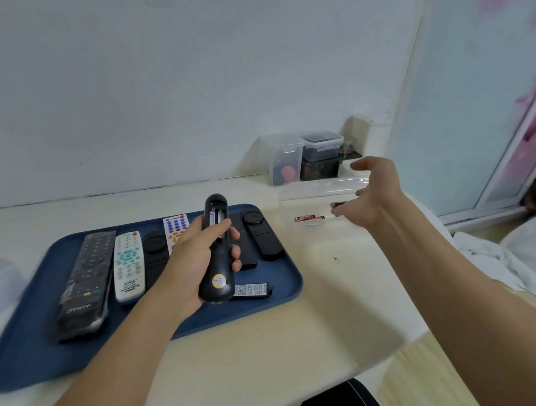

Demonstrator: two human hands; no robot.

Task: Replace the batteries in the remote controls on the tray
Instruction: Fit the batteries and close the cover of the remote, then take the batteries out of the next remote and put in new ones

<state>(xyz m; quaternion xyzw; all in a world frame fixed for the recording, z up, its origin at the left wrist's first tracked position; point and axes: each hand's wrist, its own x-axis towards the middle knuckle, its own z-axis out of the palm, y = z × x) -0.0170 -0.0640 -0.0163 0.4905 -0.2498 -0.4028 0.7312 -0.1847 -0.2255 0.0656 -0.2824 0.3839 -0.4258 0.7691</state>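
Blurred by motion: right hand [372, 192] and clear box [321, 194] under it, box edges hard to make out. Hidden behind the left hand [196, 258]: parts of remotes on the blue tray [29, 356]. Left fingers [235, 251] wrapped round a black remote [218, 260], back up, cover off, two batteries [215, 217] seated above the fingers. Loose cover [252, 291] on tray just below. Right fingers [359, 164] spread, released, holding nothing, over the bench [274, 349]; red batteries [309, 218] just left of them.
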